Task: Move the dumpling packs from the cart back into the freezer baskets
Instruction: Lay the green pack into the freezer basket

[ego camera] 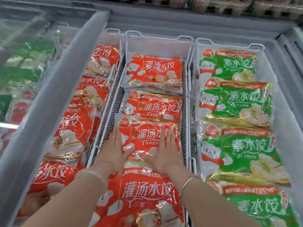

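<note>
The chest freezer [147,25] fills the whole scene, its lid slid away to the left, and three white wire baskets sit side by side inside it, each running from near to far. The right basket [229,44] holds green dumpling packs [236,104] overlapping in a row. The left basket [113,32] holds red packs [77,133] in the same overlapping fashion. The middle basket [157,40] carries more red packs, with bare basket floor still showing at its far end beyond the farthest pack [154,71].

Both hands are down in the middle basket on one red dumpling pack [147,136]. It lies flat with its long axis running left to right across the basket, its far edge overlapping the pack beyond it [152,105], while its near edge meets the big red pack [144,194] closest to me. The left hand [113,151] lies flat at the pack's left edge, close by the mesh wall, fingers straight and together, thumb reaching onto the film. The right hand [165,153] lies flat on the pack's right half, fingers straight, pointing to the far end. Neither grips; both press it down.

I judge this pack is being settled into its row. The cart is out of sight, so I cannot tell how many packs remain.
</note>
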The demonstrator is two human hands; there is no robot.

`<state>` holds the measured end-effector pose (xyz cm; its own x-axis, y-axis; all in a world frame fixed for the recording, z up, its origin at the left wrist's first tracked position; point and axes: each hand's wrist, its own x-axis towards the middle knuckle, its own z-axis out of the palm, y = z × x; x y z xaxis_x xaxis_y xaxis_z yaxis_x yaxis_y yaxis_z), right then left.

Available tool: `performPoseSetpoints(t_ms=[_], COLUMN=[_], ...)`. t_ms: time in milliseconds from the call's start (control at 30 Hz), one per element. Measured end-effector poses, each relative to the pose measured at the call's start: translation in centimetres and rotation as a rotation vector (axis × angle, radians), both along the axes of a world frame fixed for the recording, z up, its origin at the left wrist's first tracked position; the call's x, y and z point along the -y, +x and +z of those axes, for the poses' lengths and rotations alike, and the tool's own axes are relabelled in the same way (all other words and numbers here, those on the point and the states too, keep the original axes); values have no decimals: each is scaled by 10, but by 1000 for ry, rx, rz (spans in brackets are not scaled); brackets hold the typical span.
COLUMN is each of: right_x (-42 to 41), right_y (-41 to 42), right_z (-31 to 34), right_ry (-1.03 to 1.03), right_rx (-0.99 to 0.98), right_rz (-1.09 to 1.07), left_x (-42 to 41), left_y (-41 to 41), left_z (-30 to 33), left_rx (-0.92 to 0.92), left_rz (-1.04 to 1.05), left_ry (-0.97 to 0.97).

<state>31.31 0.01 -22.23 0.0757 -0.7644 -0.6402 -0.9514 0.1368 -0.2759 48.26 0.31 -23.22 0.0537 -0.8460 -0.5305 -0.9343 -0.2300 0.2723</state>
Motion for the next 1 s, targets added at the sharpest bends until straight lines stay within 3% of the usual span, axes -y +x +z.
performPoseSetpoints(t_ms=[267, 400, 500, 633, 1000], right_x=[3, -2, -30, -81, -119], right_y=[2, -9, -15, -6, -7], right_z=[-11, 3, 13, 22, 10], right_ry=[-8, -111, -210, -90, 155], right_rx=[78, 195, 80, -53, -160], right_rz=[-79, -111, -33, -13, 203], left_x=[15, 16, -1, -45, -97], left_y=[2, 2, 1, 7, 28], left_z=[-8, 3, 16, 31, 33], left_rx=[129, 75, 43, 79, 162], left_rz=[-114, -106, -168, -441, -673], left_ry=[-23, -7, -89, -66, 224])
